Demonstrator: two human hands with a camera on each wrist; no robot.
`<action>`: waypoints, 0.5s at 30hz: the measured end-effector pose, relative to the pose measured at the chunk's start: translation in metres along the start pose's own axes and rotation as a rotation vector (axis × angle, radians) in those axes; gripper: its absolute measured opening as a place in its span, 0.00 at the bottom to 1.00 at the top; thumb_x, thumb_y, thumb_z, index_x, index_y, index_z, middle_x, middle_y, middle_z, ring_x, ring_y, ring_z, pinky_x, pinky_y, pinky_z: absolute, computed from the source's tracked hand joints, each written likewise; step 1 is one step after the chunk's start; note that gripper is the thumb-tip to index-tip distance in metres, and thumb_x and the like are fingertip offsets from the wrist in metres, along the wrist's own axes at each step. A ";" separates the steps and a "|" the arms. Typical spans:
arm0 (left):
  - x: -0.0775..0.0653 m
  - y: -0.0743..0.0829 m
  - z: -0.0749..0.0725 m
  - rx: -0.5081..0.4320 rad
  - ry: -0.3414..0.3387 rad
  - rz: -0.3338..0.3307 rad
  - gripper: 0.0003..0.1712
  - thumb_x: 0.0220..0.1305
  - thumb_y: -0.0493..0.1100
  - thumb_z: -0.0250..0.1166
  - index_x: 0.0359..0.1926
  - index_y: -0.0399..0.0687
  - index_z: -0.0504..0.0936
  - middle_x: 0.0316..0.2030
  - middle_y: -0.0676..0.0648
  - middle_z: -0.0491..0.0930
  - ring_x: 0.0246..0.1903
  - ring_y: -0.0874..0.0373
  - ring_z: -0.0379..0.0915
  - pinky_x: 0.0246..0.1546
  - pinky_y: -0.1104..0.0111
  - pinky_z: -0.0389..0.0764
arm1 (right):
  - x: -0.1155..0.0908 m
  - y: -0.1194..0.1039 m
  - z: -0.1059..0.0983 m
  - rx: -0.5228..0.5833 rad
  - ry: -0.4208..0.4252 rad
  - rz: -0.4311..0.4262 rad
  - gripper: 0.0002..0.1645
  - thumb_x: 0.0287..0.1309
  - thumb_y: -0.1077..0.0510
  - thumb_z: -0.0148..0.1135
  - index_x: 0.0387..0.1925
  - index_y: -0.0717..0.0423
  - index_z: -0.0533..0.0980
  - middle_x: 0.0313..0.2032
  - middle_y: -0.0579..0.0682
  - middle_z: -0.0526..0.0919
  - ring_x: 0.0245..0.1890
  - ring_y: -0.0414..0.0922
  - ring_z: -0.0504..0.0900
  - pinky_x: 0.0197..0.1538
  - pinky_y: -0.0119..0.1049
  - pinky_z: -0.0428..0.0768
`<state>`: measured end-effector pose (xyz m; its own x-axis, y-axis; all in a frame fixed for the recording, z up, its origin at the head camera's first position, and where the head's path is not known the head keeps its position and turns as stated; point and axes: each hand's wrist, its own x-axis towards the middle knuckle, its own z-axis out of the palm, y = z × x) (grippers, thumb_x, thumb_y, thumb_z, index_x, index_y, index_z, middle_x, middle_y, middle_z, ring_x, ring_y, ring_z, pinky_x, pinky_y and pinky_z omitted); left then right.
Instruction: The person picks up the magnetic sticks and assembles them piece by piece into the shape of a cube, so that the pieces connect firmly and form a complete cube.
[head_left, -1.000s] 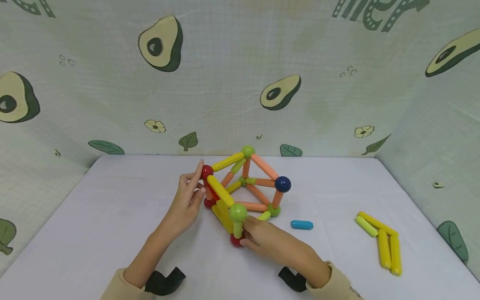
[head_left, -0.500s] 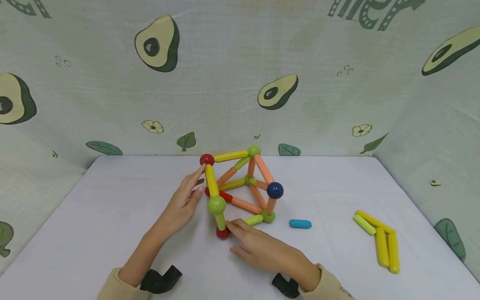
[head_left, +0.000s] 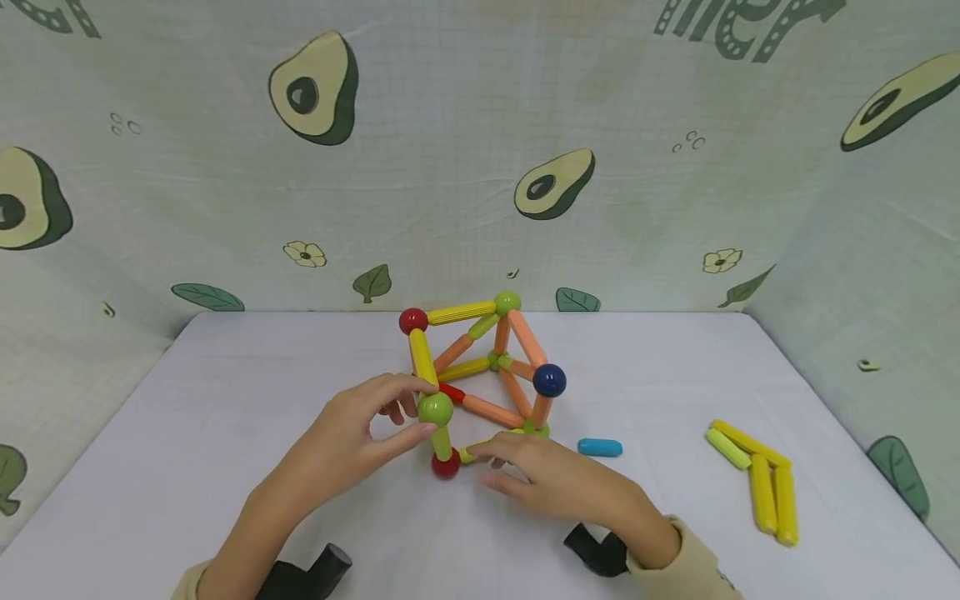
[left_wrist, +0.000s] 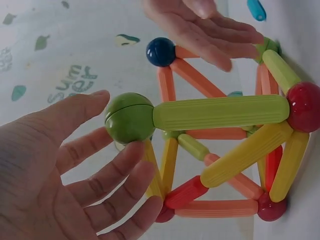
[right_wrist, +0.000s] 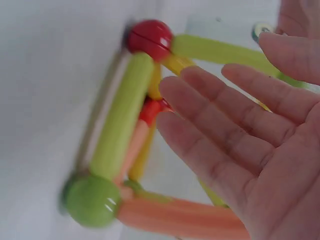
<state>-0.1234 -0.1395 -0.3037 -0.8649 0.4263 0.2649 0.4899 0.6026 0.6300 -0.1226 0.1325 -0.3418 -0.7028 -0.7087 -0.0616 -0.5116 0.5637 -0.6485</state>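
Observation:
A frame of magnetic sticks and balls stands mid-table. At its near left corner, a green ball (head_left: 435, 409) tops an upright light green stick (left_wrist: 220, 112), with a red ball (head_left: 446, 463) at the foot. My left hand (head_left: 352, 429) brackets the green ball, index fingertip right above it and thumb just below in the head view. Its fingers are spread and fairly straight in the left wrist view. Close by the low light green stick (right_wrist: 122, 115), my right hand (head_left: 558, 471) holds nothing, fingers extended. A dark blue ball (head_left: 550, 381) caps the frame's right corner.
A short blue stick (head_left: 600, 447) lies right of the frame. Farther right rest several yellow sticks (head_left: 765, 496) and a short light green stick (head_left: 727, 448). Behind the white table (head_left: 225, 400) hangs an avocado-print cloth (head_left: 450, 167).
The frame has swung, its near green corner shifting left. My left hand has come down from the upper red ball to the green ball. The right hand has drawn off the lower red ball.

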 end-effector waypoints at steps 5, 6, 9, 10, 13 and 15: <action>0.000 0.000 -0.001 -0.016 -0.013 -0.020 0.22 0.66 0.47 0.76 0.59 0.50 0.84 0.43 0.57 0.85 0.41 0.62 0.80 0.45 0.65 0.85 | -0.020 -0.010 -0.028 0.026 0.047 0.016 0.20 0.79 0.50 0.59 0.62 0.56 0.81 0.52 0.44 0.87 0.50 0.40 0.83 0.54 0.40 0.86; 0.000 -0.001 -0.001 -0.026 -0.012 -0.021 0.22 0.66 0.46 0.76 0.59 0.49 0.84 0.42 0.57 0.84 0.41 0.62 0.80 0.46 0.65 0.85 | -0.024 -0.010 -0.034 0.020 0.060 0.011 0.19 0.79 0.50 0.59 0.60 0.55 0.82 0.51 0.43 0.87 0.50 0.40 0.83 0.54 0.39 0.86; 0.001 -0.002 -0.001 -0.056 -0.006 -0.021 0.21 0.66 0.45 0.76 0.58 0.48 0.85 0.41 0.57 0.85 0.40 0.62 0.81 0.46 0.66 0.86 | -0.038 -0.006 -0.049 -0.005 0.109 0.021 0.16 0.78 0.51 0.60 0.58 0.55 0.82 0.50 0.42 0.87 0.50 0.42 0.84 0.53 0.38 0.86; 0.001 -0.002 -0.001 -0.065 -0.001 -0.018 0.21 0.66 0.45 0.76 0.58 0.48 0.85 0.41 0.57 0.85 0.40 0.62 0.81 0.46 0.67 0.86 | -0.043 -0.003 -0.053 -0.016 0.134 0.029 0.16 0.78 0.51 0.61 0.57 0.54 0.82 0.50 0.42 0.88 0.51 0.43 0.85 0.53 0.39 0.86; 0.002 -0.004 0.000 -0.087 0.011 -0.003 0.20 0.66 0.43 0.76 0.57 0.46 0.85 0.40 0.57 0.85 0.39 0.62 0.81 0.46 0.68 0.86 | -0.056 0.006 -0.066 -0.060 0.228 0.093 0.15 0.77 0.54 0.62 0.58 0.55 0.82 0.51 0.44 0.88 0.50 0.44 0.86 0.51 0.43 0.87; 0.002 -0.005 0.001 -0.101 0.014 0.009 0.20 0.66 0.42 0.76 0.57 0.45 0.85 0.39 0.57 0.85 0.39 0.62 0.81 0.47 0.69 0.86 | -0.065 0.016 -0.073 -0.095 0.303 0.144 0.14 0.76 0.56 0.64 0.57 0.55 0.82 0.51 0.45 0.88 0.49 0.45 0.86 0.50 0.48 0.86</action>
<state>-0.1277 -0.1411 -0.3068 -0.8625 0.4212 0.2804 0.4845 0.5275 0.6979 -0.1217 0.2186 -0.2927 -0.8787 -0.4689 0.0896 -0.4301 0.6961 -0.5748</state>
